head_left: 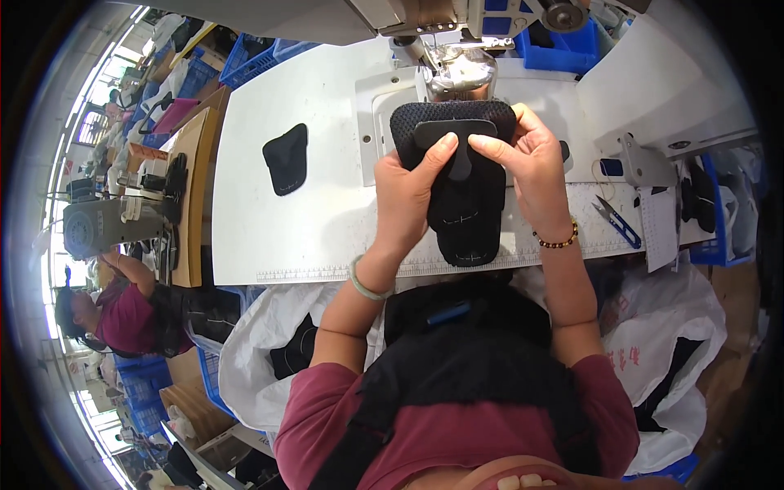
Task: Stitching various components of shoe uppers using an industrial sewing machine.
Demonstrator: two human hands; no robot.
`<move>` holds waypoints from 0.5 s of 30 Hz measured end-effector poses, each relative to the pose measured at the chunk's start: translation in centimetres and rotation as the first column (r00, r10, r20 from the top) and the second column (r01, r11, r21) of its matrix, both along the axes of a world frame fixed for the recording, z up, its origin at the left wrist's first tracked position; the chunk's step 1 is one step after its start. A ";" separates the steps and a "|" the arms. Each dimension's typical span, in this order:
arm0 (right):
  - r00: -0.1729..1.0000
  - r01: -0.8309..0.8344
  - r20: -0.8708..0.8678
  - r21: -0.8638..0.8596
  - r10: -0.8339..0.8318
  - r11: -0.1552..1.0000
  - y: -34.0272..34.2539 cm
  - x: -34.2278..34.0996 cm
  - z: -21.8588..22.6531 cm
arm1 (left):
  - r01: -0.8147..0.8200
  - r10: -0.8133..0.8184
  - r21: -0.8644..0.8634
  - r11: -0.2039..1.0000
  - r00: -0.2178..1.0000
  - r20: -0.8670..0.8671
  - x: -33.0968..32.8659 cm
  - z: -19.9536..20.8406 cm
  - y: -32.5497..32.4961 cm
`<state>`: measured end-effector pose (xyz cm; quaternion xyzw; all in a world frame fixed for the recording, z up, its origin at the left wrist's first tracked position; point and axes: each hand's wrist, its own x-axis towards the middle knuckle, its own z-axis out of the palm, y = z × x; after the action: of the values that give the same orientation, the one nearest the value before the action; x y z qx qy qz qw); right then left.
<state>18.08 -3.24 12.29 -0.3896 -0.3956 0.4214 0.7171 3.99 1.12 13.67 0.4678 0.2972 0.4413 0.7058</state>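
Black fabric piece (pixel 469 200): your left hand (pixel 406 186) and right hand (pixel 537 163) grasp its sides and press the dark T-shaped patch (pixel 461 165); uneven pressure could skew that patch.

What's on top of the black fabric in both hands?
A dark grey T-shaped piece. The left hand and right hand each rest a thumb on it. The black fabric shows around it; the patch beneath is covered.

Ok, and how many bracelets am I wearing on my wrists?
2: a pale green bangle around your left wrist, and a dark beaded bracelet around your right wrist. Both wrists show clearly; I see no others.
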 end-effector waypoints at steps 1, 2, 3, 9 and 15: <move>1.000 -0.004 -0.002 -0.003 0.004 1.000 -0.1 0.2 0.2 | 0.047 -0.047 -0.031 0.998 0.999 0.002 -0.3 0.2 0.4; 0.997 -0.058 -0.061 -0.033 0.056 0.998 -0.1 0.4 0.5 | 0.111 -0.111 -0.002 0.994 0.994 -0.025 -0.6 0.1 1.3; 0.987 -0.113 -0.122 -0.060 0.105 0.992 -0.2 0.6 0.7 | 0.108 -0.108 -0.006 0.994 0.994 -0.026 -0.7 0.3 1.9; 0.995 -0.056 -0.081 -0.040 0.053 0.998 -0.2 0.7 0.5 | 0.293 -0.264 0.124 0.948 0.943 -0.203 -0.9 1.0 3.1; 0.993 -0.013 -0.114 -0.018 0.011 1.000 -0.1 0.7 -0.1 | 0.289 -0.248 0.153 0.945 0.938 -0.242 -0.8 1.0 2.9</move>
<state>18.75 -3.30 12.23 -0.3690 -0.3523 0.4508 0.7324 3.18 4.06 14.71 0.6140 0.2638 0.3118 0.6754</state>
